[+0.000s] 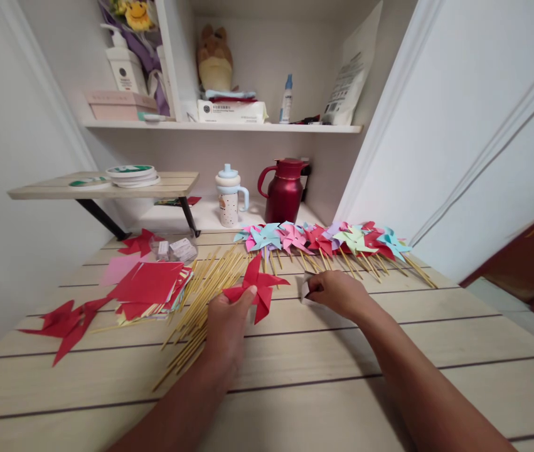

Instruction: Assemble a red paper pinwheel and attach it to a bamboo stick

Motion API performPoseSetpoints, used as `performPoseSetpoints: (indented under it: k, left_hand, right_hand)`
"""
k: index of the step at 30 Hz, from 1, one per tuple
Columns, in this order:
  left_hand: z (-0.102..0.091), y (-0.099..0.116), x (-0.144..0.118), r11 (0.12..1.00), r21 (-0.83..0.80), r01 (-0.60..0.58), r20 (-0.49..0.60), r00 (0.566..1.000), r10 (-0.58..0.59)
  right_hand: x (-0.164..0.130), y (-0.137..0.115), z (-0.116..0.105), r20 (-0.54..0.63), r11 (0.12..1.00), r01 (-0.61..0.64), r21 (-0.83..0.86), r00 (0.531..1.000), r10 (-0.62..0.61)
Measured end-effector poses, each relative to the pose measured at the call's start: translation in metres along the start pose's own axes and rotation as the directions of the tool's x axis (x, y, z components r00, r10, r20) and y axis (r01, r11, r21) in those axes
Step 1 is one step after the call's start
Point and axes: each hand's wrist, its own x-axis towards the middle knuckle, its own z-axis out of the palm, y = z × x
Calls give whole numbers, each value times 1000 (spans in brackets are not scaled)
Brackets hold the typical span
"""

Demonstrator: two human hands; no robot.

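Observation:
A red paper pinwheel (258, 290) is pinched in my left hand (229, 323), thumb on its centre and blades spread outward. No stick shows on it. My right hand (342, 294) is closed at a small white box (305, 290), its fingertips dipping into the opening. What those fingertips hold is hidden. Beneath and beside my left hand lies a loose pile of wooden sticks (201, 295). Farther left are a stack of red paper squares (147, 280) and folded red paper pinwheels (66, 323).
Finished pinwheels on sticks (295, 238) lie in a row along the table's back. Behind them stand a red thermos jug (285, 191) and a pale cup (229, 198). A small raised shelf (59, 184) with tape rolls (132, 176) overhangs the back left; small plastic packets (182, 249) lie below it.

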Motion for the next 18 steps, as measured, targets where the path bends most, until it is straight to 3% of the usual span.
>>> performPoseSetpoints:
  k: [7,18]
  left_hand:
    - [-1,0,1,1000,2,-1,1,1000,1]
    - [-2,-1,1,1000,-19,1,16,1000,-1]
  right_hand:
    - [2,2,1,2,1000,19,19,1000,-19]
    - [4,22,-2,35,947,94,308,993,-110]
